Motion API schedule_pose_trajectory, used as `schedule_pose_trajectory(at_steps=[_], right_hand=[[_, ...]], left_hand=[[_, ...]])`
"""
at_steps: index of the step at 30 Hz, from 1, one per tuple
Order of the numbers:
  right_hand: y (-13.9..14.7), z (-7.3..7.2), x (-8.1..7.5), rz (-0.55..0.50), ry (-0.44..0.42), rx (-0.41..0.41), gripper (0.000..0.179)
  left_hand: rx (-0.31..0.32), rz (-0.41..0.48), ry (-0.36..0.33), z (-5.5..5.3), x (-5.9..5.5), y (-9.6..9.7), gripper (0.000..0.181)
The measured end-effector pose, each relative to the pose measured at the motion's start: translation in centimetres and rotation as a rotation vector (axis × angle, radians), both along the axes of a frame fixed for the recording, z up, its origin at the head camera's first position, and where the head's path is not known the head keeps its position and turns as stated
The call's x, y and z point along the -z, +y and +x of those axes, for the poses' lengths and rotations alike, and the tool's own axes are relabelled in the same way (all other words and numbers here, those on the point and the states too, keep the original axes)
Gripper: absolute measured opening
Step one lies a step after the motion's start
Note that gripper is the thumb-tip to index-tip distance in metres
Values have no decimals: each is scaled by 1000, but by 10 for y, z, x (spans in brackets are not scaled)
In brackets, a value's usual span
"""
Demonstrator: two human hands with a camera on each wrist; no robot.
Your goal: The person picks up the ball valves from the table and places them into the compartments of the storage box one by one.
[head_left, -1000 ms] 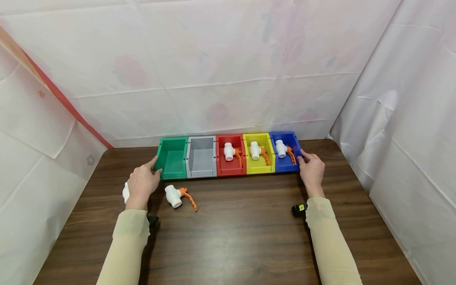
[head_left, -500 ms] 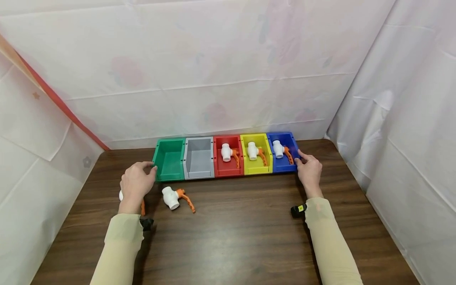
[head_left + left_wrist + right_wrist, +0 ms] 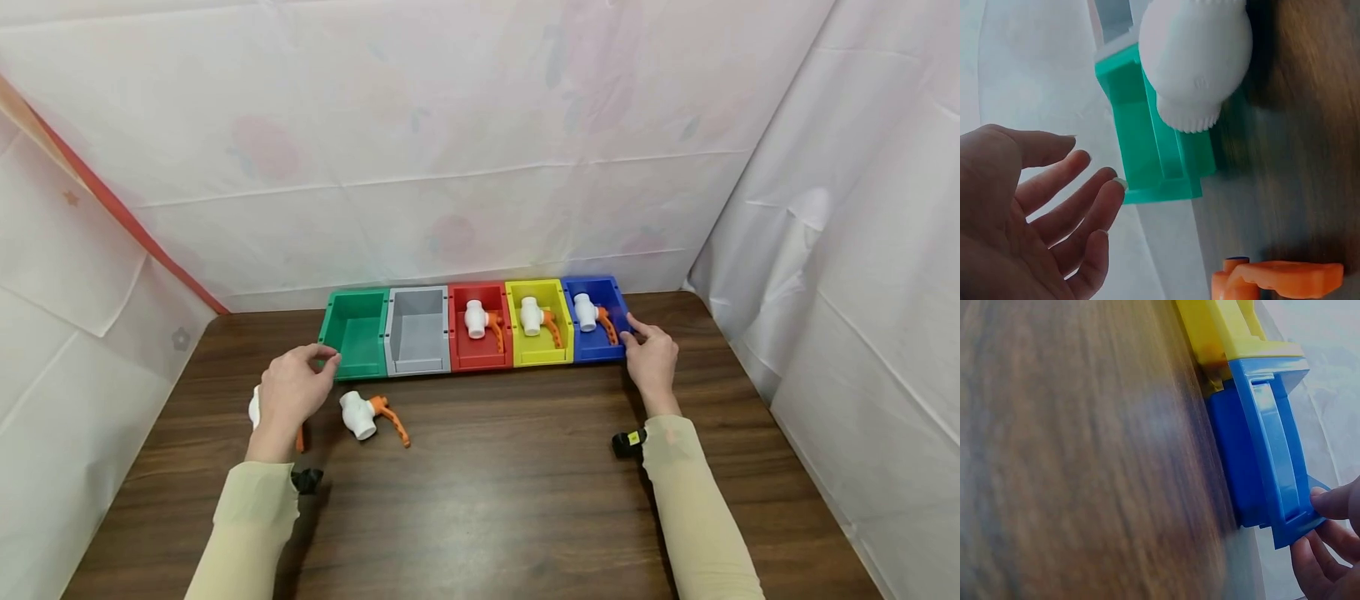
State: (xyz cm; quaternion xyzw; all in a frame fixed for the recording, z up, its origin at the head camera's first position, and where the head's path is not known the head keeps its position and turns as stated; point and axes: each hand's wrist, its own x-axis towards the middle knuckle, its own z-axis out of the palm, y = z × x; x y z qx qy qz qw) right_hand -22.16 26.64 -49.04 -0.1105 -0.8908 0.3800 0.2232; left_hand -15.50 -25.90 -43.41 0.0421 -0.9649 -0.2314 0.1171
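Observation:
In the head view my left hand (image 3: pixel 294 387) hovers by the front left corner of the green bin (image 3: pixel 355 367), its fingers loosely bent around nothing. The left wrist view shows its thumb and fingers (image 3: pixel 1097 206) spread apart. My right hand (image 3: pixel 652 360) pinches the right side of the blue bin (image 3: pixel 1235 456), thumb on the rim and fingers outside. A white ball valve with an orange lever (image 3: pixel 360 415) lies in front of the green bin. Another white ball valve (image 3: pixel 254 408) is mostly hidden behind my left hand.
A grey bin (image 3: pixel 420 333) stands between the green bin and a red bin (image 3: pixel 480 362); a yellow bin (image 3: pixel 542 358) adjoins the blue one. Red, yellow and blue bins each hold one ball valve. A white curtain (image 3: pixel 450 167) hangs behind the wooden table (image 3: pixel 480 500).
My left hand has let go of the green bin's side and drawn back a little toward me, uncovering an orange lever beside the wrist. My right hand stays on the blue bin.

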Motion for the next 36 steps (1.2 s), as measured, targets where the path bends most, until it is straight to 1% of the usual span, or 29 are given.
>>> schedule_pose_trajectory(at_steps=[4,8,14,17,24,28,32,36], right_hand=[[0,0,1,-3,4,3,36],[-1,0,0,0,6,7,35],[0,1,0,-1,-1,-2,36],[0,1,1,7,3,-3,36],[-1,2,3,3,17,-7,36],[0,-1,5,-2,9,-12,36],[1,-1,4,-5,11,-13,36],[0,0,3,-11,10,-13,36]], left_hand=[[52,-15,-2,5,-2,6,27],[124,-38,-10,10,-4,13,27],[243,-75,-74,16,-4,18,34],[286,-83,-110,16,-2,17,39],[313,-133,-197,17,4,14,52],[341,-159,-213,20,6,16,58],[349,-166,-227,22,8,19,64],[366,-170,-229,24,13,18,63]])
